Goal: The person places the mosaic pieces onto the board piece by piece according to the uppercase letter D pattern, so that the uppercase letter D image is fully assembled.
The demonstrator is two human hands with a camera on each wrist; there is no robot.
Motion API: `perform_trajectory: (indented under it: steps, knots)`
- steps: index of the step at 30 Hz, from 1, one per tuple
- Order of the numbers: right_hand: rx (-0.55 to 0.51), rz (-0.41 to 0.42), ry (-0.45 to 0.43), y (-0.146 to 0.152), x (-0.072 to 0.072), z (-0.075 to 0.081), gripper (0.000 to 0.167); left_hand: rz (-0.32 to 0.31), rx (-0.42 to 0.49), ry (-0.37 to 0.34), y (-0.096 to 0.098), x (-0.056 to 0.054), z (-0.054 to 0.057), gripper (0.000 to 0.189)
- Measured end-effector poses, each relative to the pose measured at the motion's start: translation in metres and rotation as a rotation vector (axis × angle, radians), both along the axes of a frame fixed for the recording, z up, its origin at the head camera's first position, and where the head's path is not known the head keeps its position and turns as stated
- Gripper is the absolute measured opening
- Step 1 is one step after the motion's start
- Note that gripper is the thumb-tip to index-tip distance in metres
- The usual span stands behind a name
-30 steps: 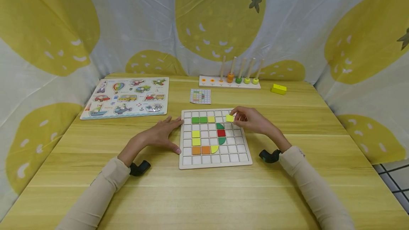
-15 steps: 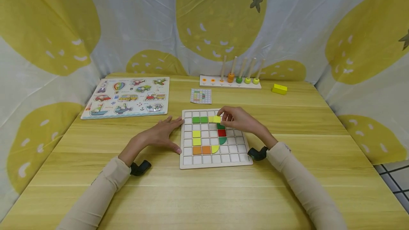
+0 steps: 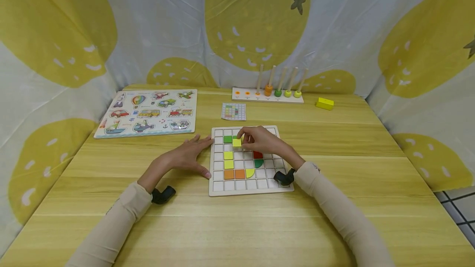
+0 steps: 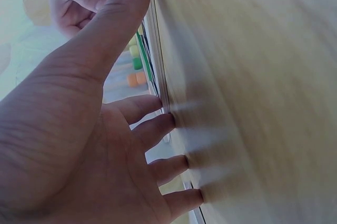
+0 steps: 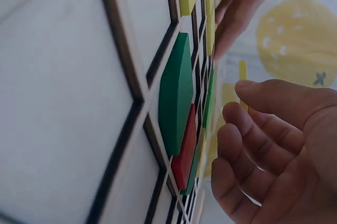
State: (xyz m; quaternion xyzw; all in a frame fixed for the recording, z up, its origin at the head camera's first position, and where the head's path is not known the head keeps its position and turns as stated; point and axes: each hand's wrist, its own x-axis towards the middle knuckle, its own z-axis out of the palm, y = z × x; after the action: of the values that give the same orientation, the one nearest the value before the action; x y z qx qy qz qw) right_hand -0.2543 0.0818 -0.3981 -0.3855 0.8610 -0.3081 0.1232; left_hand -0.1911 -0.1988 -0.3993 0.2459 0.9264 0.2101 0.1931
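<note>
A white grid board (image 3: pixel 261 184) with a wooden frame lies on the table, with green, yellow, red and orange tiles in some squares. Between thumb and fingers my right hand (image 3: pixel 261 140) pinches a yellow square tile (image 3: pixel 236 143) just above the upper rows. In the right wrist view this tile (image 5: pixel 243 71) shows edge-on, apart from the board. My left hand (image 3: pixel 187 158) is spread at the board's left edge, thumb and fingertips touching it. A red tile (image 3: pixel 257 155) and a green quarter-round tile (image 3: pixel 258 163) sit right of the middle; my right hand hides squares above them.
A small pattern card (image 3: pixel 233 111) lies behind the board. At the back stands a peg stand (image 3: pixel 267 96) with coloured beads. A vehicle picture puzzle (image 3: pixel 146 114) lies at the left, a yellow block (image 3: pixel 324 103) at the right.
My right hand has moved left across the board's upper rows, carrying the yellow square tile from the right side to near the green tiles. The left hand has stayed in place.
</note>
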Motion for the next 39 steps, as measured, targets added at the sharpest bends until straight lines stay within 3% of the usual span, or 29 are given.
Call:
perform_trajectory:
  steps: [17, 39]
  knots:
    - [0.098, 0.026, -0.01, -0.024, 0.0, 0.003, 0.023, -0.001, 0.012, 0.0, 0.002, 0.001, 0.003, 0.11]
    - [0.161, 0.007, -0.002, -0.028, 0.001, 0.003, 0.021, -0.01, 0.011, 0.003, 0.004, 0.0, 0.001, 0.111]
